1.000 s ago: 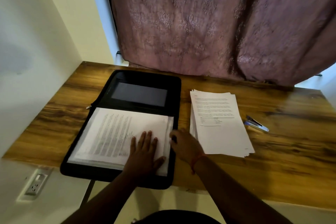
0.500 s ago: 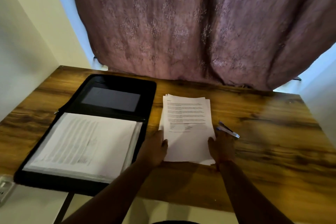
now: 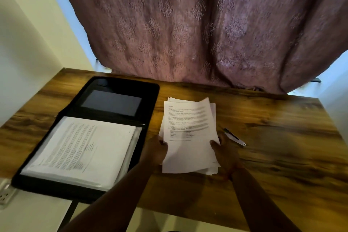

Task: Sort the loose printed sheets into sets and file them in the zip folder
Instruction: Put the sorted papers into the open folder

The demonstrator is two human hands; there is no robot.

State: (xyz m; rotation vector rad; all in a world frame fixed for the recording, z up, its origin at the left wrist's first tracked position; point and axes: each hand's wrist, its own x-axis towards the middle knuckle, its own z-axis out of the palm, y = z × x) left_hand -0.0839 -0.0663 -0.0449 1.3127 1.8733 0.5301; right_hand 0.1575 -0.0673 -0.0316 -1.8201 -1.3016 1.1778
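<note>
A black zip folder (image 3: pixel 150 100) lies open on the left of the wooden desk, with a set of printed sheets (image 3: pixel 84 149) filed in its near half. To its right is a loose stack of printed sheets (image 3: pixel 188 124). My left hand (image 3: pixel 154 150) grips the stack's left edge and my right hand (image 3: pixel 226 152) grips its right edge. The top sheets curl upward at the far end, lifted off the desk.
A stapler (image 3: pixel 234 136) lies on the wooden desk (image 3: pixel 282 147) just right of my right hand. A mauve patterned curtain (image 3: pixel 188 24) hangs along the desk's far edge. A wall socket (image 3: pixel 5 196) sits at the lower left, below the folder.
Both hands left the folder and moved right to the loose stack. They now grip its two sides, and the top sheets have risen from the desk.
</note>
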